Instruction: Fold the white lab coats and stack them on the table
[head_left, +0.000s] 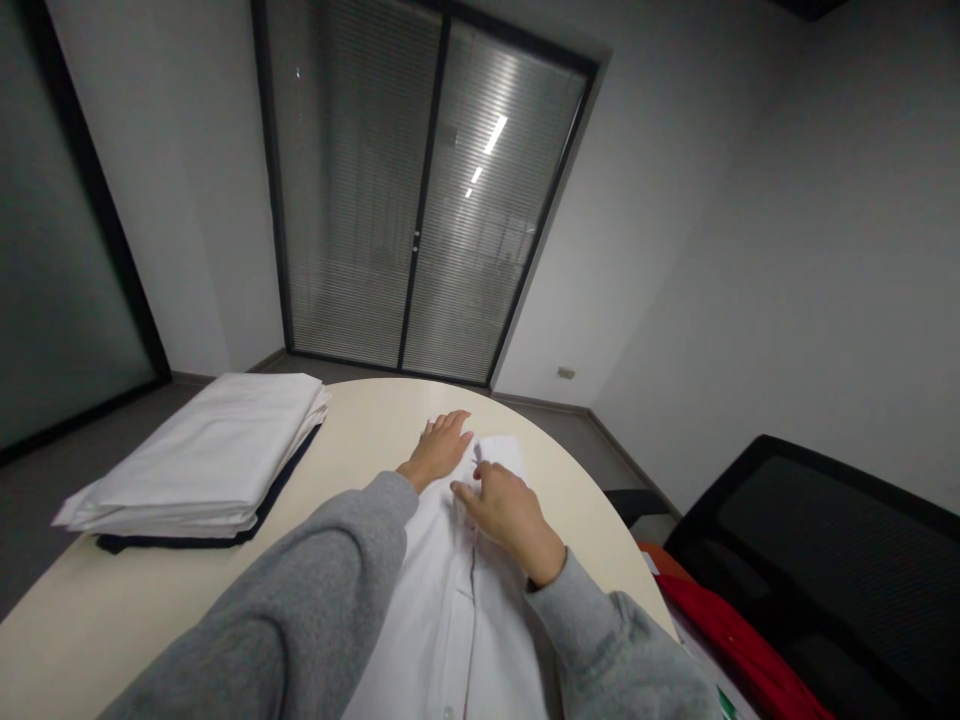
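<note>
A white button-front shirt (450, 620) lies flat on the cream round table (150, 610), its collar end pointing away from me. My left hand (439, 448) rests flat on the shirt near the collar, fingers stretched out. My right hand (506, 512) sits just beside it on the shirt's upper front, fingers curled, the fingertips pinched at the fabric by the placket. Both arms wear grey sleeves.
A stack of folded white cloths (210, 455) on a dark one sits at the table's far left. A black mesh chair (817, 560) stands to the right, with red fabric (727, 630) beside it. Blinds cover the glass doors (420, 200) ahead.
</note>
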